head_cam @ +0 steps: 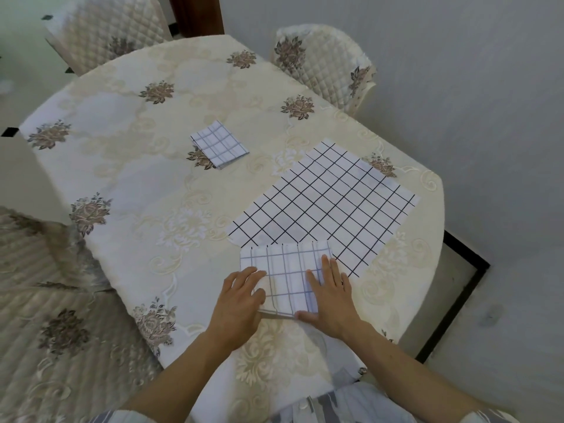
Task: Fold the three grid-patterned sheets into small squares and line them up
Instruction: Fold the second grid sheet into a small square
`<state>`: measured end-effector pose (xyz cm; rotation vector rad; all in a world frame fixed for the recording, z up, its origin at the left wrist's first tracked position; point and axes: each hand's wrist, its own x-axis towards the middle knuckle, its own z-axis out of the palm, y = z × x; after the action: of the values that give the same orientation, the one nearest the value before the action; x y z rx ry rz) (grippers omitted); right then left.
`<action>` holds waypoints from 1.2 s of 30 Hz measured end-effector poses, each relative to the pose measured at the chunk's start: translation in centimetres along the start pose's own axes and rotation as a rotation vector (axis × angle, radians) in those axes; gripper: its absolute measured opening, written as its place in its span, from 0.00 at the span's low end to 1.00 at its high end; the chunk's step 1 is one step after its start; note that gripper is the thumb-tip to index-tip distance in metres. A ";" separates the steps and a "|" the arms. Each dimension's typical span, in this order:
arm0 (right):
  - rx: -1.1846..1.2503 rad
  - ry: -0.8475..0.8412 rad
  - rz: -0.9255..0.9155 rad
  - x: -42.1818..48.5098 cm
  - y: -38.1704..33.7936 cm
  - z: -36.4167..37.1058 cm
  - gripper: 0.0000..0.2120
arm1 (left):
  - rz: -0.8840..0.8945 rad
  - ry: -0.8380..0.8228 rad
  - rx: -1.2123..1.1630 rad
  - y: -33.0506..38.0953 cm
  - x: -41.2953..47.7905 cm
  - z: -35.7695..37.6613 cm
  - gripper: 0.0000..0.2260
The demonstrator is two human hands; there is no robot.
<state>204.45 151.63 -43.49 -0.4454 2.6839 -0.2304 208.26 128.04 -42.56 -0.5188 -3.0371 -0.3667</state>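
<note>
Pressing with straight fingers (327, 268), the left hand (241, 300) and right hand (331, 299) flatten the half-folded sheet (287, 265), whose far edge overlaps the open sheet (329, 203), with broad table (137, 178) to its left.

Left hand (241, 300) covers near-left corner of folded sheet (287, 270); right hand (331, 300) covers its right edge. Layer count there unreadable. Near corner of flat sheet (326, 203) hidden under folded sheet. Small square (219, 145), farther back: layers too small to count. Both forearms cut off by bottom edge. Table (122, 148) near edge hidden behind arms and shirt (335, 404). Far-left chair (106, 35) blurred, cut off by top edge. Near-left chair (45, 300) blurred, cut off by left and bottom edges. Right chair (320, 59): lower part hidden behind table.
</note>
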 end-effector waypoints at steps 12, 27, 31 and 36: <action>0.240 0.465 -0.221 0.3 -3.0 -0.7 0.06 | -0.151 0.175 -0.211 2.1 1.5 -3.7 0.05; 0.363 0.608 -0.424 0.0 -2.3 -3.4 0.05 | -0.298 0.085 -0.327 -4.4 -0.2 -1.9 0.10; 0.274 0.578 -0.460 0.3 -2.4 -2.6 0.06 | -0.244 0.165 -0.293 -4.3 -1.7 -2.5 0.07; 0.231 0.538 -0.442 0.7 -2.2 -0.3 0.09 | -0.186 0.224 -0.276 -3.8 -4.2 -2.7 0.09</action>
<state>204.36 149.34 -42.96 -1.0218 2.9720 -0.8900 210.99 122.52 -41.08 -0.1874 -2.8362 -0.8016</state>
